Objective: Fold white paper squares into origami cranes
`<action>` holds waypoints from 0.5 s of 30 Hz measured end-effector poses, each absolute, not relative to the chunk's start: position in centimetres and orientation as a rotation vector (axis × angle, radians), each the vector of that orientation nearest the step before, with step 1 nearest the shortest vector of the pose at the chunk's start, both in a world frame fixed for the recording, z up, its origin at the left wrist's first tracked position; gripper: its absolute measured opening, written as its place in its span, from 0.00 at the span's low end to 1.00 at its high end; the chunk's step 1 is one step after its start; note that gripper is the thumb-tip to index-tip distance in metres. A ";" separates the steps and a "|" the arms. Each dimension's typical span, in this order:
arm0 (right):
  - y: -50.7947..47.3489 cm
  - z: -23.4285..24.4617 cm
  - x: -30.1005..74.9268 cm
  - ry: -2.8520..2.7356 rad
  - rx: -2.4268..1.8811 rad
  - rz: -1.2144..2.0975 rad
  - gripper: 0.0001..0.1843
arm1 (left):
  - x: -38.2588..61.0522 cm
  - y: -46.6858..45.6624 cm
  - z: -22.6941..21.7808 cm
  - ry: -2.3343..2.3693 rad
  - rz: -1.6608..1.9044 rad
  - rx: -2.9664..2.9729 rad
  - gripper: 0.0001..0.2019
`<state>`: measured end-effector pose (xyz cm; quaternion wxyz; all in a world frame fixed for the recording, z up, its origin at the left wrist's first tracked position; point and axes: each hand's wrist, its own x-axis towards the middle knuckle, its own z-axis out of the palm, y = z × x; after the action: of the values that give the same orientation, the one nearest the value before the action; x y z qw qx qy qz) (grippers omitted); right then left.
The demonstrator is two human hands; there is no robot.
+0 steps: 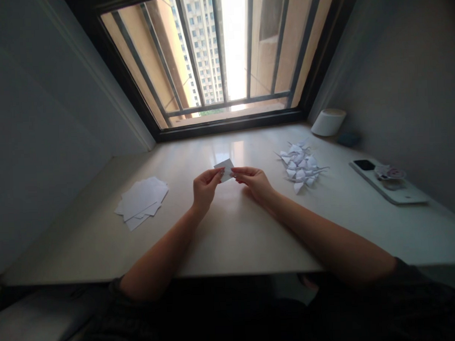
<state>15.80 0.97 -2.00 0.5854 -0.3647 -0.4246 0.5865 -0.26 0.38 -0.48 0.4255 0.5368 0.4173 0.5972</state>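
A small piece of white paper (225, 166) is held up over the middle of the table, its near side partly covered by fingers. My left hand (206, 187) pinches its left edge, and my right hand (253, 179) pinches the right edge. Whether the paper has folds in it I cannot tell. To the left lies a loose stack of white paper sheets (144, 197), fanned unevenly. Right of my right hand is a pile of small folded paper pieces (302, 164), some with thin pointed tips.
The pale table (230, 240) runs up to a barred window (229, 111). At the back right stands a white cylinder (328, 122) with a dark item (349, 138) beside it. A white phone (403, 193) with a round attachment (390, 173) lies at the right.
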 end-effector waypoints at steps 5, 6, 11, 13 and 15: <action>1.0 -2.0 15.8 -0.996 -0.888 1.359 0.17 | -0.2 0.2 -0.3 1.047 1.490 1.332 0.14; 1.1 -2.1 15.8 -0.995 -0.893 1.358 0.17 | -0.2 0.2 -0.2 1.049 1.488 1.336 0.14; 1.2 -2.2 15.8 -0.984 -0.877 1.372 0.16 | -0.1 0.1 -0.2 1.047 1.492 1.370 0.14; 1.2 -2.2 15.8 -0.988 -0.888 1.373 0.16 | -0.1 0.2 -0.3 1.052 1.496 1.373 0.14; 1.2 -2.2 15.9 -0.990 -0.886 1.377 0.16 | -0.1 0.2 -0.4 1.054 1.493 1.376 0.14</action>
<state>15.87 1.21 -2.23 0.5764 -0.3784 -0.4228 0.5880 -0.13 0.22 -0.38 0.4142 0.5476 0.4193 0.5940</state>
